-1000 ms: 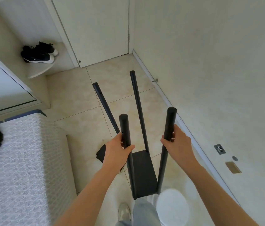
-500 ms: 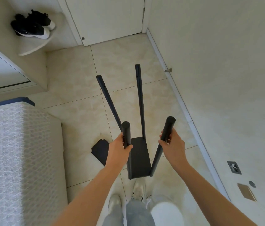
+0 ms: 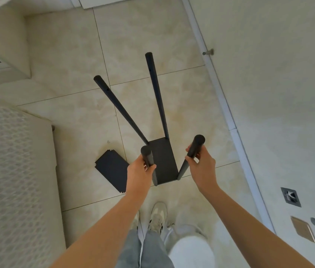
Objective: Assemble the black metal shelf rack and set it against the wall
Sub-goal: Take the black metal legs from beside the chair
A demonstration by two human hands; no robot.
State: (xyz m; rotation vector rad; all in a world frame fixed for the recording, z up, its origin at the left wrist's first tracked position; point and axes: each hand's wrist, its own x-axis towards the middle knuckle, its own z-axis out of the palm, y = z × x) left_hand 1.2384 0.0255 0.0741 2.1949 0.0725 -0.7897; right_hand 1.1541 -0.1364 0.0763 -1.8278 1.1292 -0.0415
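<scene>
On the tiled floor (image 3: 71, 55), well apart from the wall (image 3: 278, 93) at the right, a partly built rack (image 3: 163, 161) is standing or hanging upright; whether its feet are touching the tiles cannot be told. The left grip (image 3: 140, 172) is clenching round the near left post (image 3: 146, 154) just below its cap. The right grip (image 3: 203, 167) is pinching the near right post (image 3: 195, 147) between thumb and fingers. The two far posts (image 3: 156, 93) are splaying outward and are being held by nothing.

Judged from the task, the step in hand is carrying or positioning the frame. To do it well, both grips should be lifting evenly and keeping the near posts parallel, since the free upper ends are looking loose and a twist could be straining the joints at the bottom shelf (image 3: 167, 171). Setting it down flat before adding further shelves seems wise.

Count: four posts; one shelf fitted, low on the frame; one stack of loose black panels (image 3: 112, 172) lying on the floor just left of the rack, its number of sheets not readable; two grips; two shoes (image 3: 157, 215) showing below; one doorstop (image 3: 208, 52) near the skirting.
</scene>
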